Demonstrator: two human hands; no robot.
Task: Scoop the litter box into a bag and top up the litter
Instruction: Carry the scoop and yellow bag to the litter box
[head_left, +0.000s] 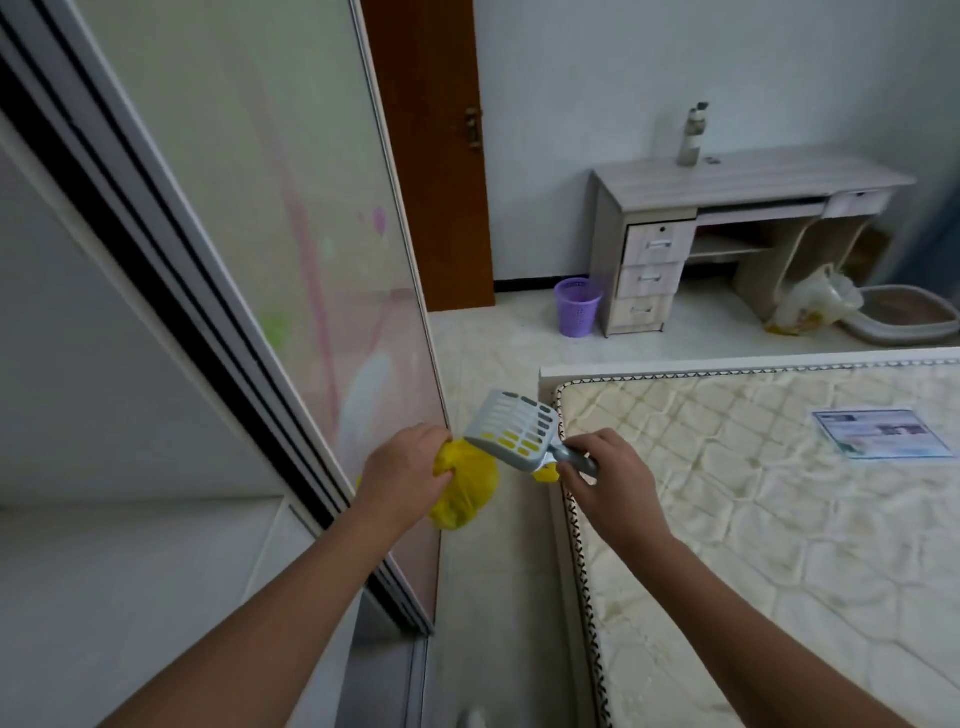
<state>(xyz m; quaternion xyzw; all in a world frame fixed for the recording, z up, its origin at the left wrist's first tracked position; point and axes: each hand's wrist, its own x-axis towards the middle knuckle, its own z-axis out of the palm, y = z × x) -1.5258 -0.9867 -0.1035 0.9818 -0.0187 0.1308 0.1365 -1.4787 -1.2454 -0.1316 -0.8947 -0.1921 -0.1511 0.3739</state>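
Note:
My left hand (402, 470) grips a crumpled yellow plastic bag (465, 493) in front of me, above the floor strip between the wardrobe and the bed. My right hand (605, 475) holds the handle of a grey slotted litter scoop (514, 428), its blade tilted up and left over the bag. A corner of the bag also shows under the scoop handle. The grey litter box (904, 317) sits on the floor at the far right, beside the desk. A pale plastic bag with yellow contents (810, 304) leans against the box's left side.
A sliding glass wardrobe door (291, 249) stands close on my left. A bare mattress (753, 493) on a white bed frame fills the right. Beyond are a desk (727, 208), a purple bin (576, 306) and a brown door (431, 156). Pale tiled floor runs ahead.

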